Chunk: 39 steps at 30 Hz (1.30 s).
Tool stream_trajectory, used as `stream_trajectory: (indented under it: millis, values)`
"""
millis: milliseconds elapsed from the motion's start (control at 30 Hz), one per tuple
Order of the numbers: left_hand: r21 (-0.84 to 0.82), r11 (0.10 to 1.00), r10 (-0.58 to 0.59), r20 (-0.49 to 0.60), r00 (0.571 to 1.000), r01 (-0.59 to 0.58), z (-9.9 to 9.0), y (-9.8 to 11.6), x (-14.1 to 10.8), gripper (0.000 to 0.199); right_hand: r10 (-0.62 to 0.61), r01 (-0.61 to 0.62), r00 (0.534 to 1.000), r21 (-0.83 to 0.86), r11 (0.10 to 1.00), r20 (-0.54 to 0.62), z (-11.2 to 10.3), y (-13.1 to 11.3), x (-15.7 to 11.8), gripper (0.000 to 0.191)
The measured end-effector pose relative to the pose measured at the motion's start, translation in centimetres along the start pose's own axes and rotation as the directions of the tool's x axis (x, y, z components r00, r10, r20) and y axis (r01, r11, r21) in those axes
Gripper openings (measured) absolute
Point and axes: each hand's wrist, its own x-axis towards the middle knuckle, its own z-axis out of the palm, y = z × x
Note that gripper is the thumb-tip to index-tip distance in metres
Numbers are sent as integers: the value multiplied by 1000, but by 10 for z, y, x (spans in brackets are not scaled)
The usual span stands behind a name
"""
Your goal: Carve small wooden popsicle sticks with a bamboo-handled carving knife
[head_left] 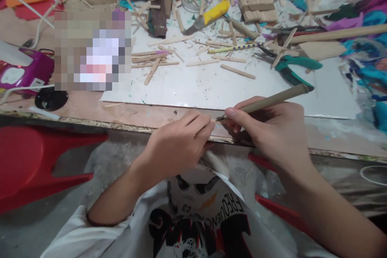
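My right hand (266, 123) grips a slim tool with an olive-grey handle (275, 98). Its thick end points up and right, and its thin tip reaches down toward my left fingers. What kind of tip it has is too small to tell. At the table's front edge, my left hand (181, 141) is closed, fingertips pressed together close to that tip. Whatever it pinches is hidden behind the fingers. Beyond both hands, wooden craft sticks (238, 71) lie scattered on a white board (193, 88). Green-handled pliers (298, 64) rest just past my right hand.
A yellow-handled cutter (216, 11), a patterned pencil (236, 48) and bundled sticks (258, 9) lie farther back. On the left are a purple device (39, 66) with a white cable and a black disc (51, 98). Red stools (21, 161) stand below the table edge.
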Motion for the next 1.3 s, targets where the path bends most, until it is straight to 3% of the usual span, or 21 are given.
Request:
stream_trajectory:
  millis: [133,267,400,667,967,1133,1300]
  values:
    - [0,1000,22,-4,1000,-22,2,-1,0,37,21,-20,998,22,1000,-60,1,3,-2,25]
    - [8,999,47,-25,999,-47,1,-2,1,38,-84,74,993,-106,992,-86,2,6,-4,23]
    - [6,999,55,-36,998,-54,1,-3,1,39,-102,88,990,-133,987,-99,2,9,-5,22]
    - [4,998,65,-17,998,-65,2,-3,1,39,-171,155,983,-187,970,-70,2,13,-5,19]
    - [-7,999,44,-19,999,-44,2,-2,-1,36,-355,330,935,-391,859,8,1,9,-3,22]
    - [-3,1000,8,-5,1000,-8,4,-1,-2,40,-332,322,942,-379,867,41,4,7,0,17]
    - [17,1000,22,3,1000,-22,3,-1,-1,39,-151,155,988,-202,967,37,4,2,1,19]
